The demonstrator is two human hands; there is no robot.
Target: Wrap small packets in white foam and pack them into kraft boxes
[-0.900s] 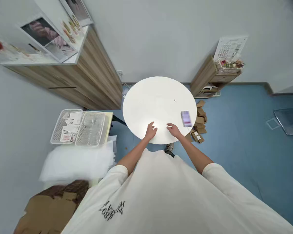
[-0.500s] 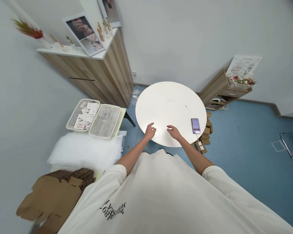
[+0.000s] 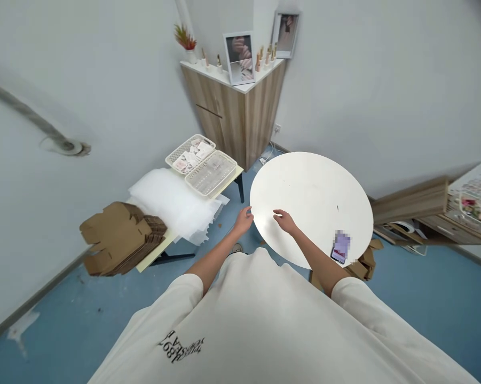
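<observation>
My left hand (image 3: 244, 220) hangs at the left edge of the round white table (image 3: 312, 186), fingers apart and holding nothing. Over the table's near left part is my right hand (image 3: 284, 220), also with parted fingers and nothing in them. A gap separates the two hands. On the table's near right side lies a phone (image 3: 340, 248) with a purple screen, partly blurred out. A small dark mark (image 3: 337, 208) shows on the tabletop beyond it.
To my left, a low table (image 3: 144, 262) bears flattened cardboard boxes (image 3: 118, 234), white foam sheets (image 3: 176, 200) and two white baskets (image 3: 212, 173) with packets and clear plastic pieces. A wooden cabinet (image 3: 232, 114) stands in the corner. Cardboard boxes (image 3: 366, 261) lie under the round table's right side.
My view has turned left, so the room's contents sit further right. My hands stay in front of me, still apart; the left one is now at the table's edge rather than over its top.
</observation>
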